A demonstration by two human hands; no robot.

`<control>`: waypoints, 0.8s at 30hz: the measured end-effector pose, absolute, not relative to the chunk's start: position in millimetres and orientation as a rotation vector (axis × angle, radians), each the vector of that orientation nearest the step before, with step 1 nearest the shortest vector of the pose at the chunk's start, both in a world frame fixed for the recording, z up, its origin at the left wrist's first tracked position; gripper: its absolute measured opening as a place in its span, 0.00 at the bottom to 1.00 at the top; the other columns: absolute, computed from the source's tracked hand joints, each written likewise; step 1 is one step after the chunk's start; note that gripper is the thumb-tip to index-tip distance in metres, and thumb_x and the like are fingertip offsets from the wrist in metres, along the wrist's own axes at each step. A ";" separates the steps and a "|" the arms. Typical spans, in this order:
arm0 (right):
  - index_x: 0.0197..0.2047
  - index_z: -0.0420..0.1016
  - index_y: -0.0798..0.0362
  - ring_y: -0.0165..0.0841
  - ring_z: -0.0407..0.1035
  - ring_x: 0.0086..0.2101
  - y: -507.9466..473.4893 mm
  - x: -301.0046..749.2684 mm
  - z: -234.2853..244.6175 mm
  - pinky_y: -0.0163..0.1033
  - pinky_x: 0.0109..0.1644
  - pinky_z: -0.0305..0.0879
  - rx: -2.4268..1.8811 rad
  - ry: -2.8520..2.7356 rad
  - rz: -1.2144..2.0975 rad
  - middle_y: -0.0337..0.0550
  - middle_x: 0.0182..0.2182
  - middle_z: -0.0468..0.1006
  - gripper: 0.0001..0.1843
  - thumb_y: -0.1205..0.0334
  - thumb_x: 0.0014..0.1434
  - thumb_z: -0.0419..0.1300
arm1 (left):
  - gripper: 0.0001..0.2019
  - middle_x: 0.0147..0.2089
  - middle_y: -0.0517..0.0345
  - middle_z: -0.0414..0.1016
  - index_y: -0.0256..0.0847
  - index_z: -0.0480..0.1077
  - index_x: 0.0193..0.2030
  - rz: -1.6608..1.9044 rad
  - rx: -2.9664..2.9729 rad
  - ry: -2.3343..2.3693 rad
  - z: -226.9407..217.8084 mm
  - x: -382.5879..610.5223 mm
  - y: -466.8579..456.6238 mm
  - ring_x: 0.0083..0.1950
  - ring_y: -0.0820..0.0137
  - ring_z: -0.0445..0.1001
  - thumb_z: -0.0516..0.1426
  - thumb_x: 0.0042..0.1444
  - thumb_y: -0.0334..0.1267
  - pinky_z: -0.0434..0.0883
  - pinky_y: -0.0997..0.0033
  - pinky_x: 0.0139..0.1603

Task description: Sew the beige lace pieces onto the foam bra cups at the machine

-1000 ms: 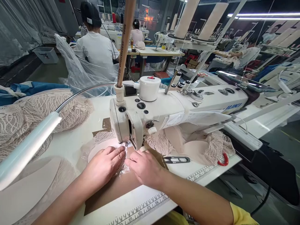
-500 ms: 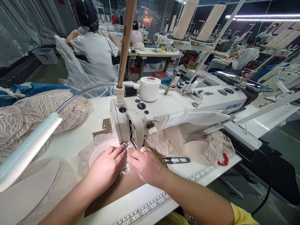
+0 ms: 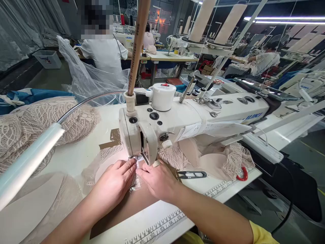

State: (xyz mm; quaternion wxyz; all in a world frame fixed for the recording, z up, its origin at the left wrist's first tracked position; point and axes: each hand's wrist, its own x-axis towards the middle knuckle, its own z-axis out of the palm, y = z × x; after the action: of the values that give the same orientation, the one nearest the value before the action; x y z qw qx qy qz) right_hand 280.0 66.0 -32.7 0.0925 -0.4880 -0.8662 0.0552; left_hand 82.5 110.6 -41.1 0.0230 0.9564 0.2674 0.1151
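A white sewing machine (image 3: 137, 132) stands over a beige fabric piece with lace (image 3: 111, 151) and a smooth, pale rounded panel (image 3: 103, 168). Close to the needle, my left hand (image 3: 115, 179) presses its fingers together on this fabric. My right hand (image 3: 158, 179) is closed at the fabric's right edge, thumb and forefinger pinched, just below the machine head. Between the hands lies a shiny clear strip (image 3: 137, 184). The fabric edge under the fingertips is hidden. Brown sheeting (image 3: 127, 206) covers the table below my hands.
Thread snips (image 3: 192, 175) lie right of my right hand, near a red curved handle (image 3: 242, 174). More beige lace (image 3: 76, 118) is heaped at left, under a lamp tube (image 3: 33, 159). Ruler markings (image 3: 162, 227) run along the table edge. A person in white (image 3: 104, 54) sits ahead.
Both hands stay beside the needle, with only a slight shift of the fingers. The view has moved a little. The person ahead has lowered their arms.
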 end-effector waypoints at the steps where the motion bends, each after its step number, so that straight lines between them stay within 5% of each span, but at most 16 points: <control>1: 0.41 0.71 0.52 0.36 0.61 0.35 65.8 279.4 -31.8 0.42 0.37 0.51 -1.457 -2.584 0.171 0.42 0.31 0.73 0.11 0.71 0.56 0.54 | 0.13 0.49 0.43 0.75 0.35 0.71 0.50 0.380 2.939 0.835 -39.5 84.1 110.3 0.40 0.61 0.70 0.48 0.64 0.32 0.71 0.60 0.40; 13: 0.48 0.71 0.53 0.40 0.62 0.41 70.5 274.7 -31.8 0.43 0.44 0.56 -1.591 -2.543 0.053 0.47 0.38 0.73 0.19 0.73 0.54 0.53 | 0.14 0.39 0.46 0.74 0.37 0.73 0.34 0.463 2.823 0.952 -37.1 87.0 113.1 0.37 0.63 0.67 0.48 0.64 0.37 0.71 0.62 0.38; 24: 0.46 0.71 0.52 0.37 0.60 0.37 68.3 281.8 -31.5 0.40 0.38 0.53 -1.515 -2.485 0.099 0.45 0.36 0.72 0.15 0.71 0.58 0.52 | 0.13 0.52 0.46 0.72 0.36 0.69 0.51 0.460 2.921 0.774 -37.4 72.1 108.2 0.41 0.64 0.68 0.48 0.65 0.32 0.71 0.64 0.40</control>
State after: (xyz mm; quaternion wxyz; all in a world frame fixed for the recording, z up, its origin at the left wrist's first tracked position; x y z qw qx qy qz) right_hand 281.8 68.3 -31.5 0.1143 -0.5169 -0.8477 0.0336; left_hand 72.1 108.2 -37.4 0.0423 0.9548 0.2528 0.1502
